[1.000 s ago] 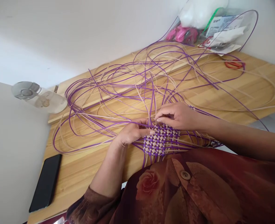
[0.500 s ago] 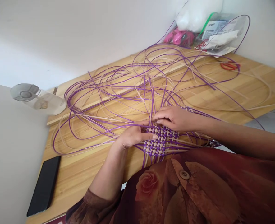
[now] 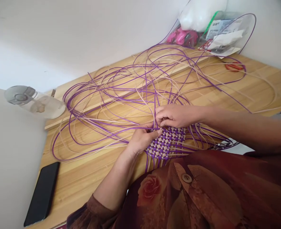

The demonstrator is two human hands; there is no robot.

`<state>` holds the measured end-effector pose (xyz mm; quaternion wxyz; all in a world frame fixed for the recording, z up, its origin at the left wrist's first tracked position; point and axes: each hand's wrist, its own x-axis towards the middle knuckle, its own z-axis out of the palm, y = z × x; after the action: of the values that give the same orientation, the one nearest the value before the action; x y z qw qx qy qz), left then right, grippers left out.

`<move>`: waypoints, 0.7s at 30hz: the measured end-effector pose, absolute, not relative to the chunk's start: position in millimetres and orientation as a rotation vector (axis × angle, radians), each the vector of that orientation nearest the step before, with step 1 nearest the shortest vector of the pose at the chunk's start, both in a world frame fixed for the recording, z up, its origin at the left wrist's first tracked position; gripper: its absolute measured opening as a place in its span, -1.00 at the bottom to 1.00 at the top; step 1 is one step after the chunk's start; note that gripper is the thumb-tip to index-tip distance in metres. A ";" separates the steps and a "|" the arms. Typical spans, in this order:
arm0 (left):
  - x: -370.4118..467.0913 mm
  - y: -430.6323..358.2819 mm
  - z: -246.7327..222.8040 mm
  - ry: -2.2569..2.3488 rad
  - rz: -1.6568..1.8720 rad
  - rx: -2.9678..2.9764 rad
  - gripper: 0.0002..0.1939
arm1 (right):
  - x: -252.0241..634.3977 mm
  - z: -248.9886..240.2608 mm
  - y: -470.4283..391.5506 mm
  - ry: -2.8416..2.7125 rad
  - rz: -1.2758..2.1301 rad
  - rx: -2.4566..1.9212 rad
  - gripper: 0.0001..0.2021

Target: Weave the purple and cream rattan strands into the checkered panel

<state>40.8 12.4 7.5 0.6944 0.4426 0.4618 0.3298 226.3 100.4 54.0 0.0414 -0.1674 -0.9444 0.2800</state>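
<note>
A woven piece (image 3: 163, 144) in purple and beige checks lies at the table's near edge, with long loose strands running out from its sides. My left hand (image 3: 142, 137) grips its upper left edge, thumb on top and fingers behind. At the upper edge, my right hand (image 3: 171, 115) has its fingers curled and pinched around strands that rise from the weave. Purple strands (image 3: 156, 100) stand up beside those fingertips. Exactly which strands are between the right fingers is hidden.
Long purple and beige strands (image 3: 102, 89) sprawl in loops over the wooden table (image 3: 83, 178). At left are a clear bottle (image 3: 45, 105) with a grey lid and a black phone (image 3: 42, 192). Orange-handled scissors (image 3: 233, 66) and plastic bags (image 3: 183, 36) sit at the back right.
My right hand has shifted up slightly, off the weave's surface, uncovering more of its top. My left thumb has slid up to the upper edge. The view has drifted a little.
</note>
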 end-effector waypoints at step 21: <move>42.4 14.9 3.7 0.959 0.737 0.842 -0.54 | 231.3 50.7 115.7 -2.821 1.202 -0.513 -0.88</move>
<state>42.4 14.9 3.7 0.7407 0.3838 0.4372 0.3360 231.3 115.7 50.7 0.0165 -0.1649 -0.9073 0.3865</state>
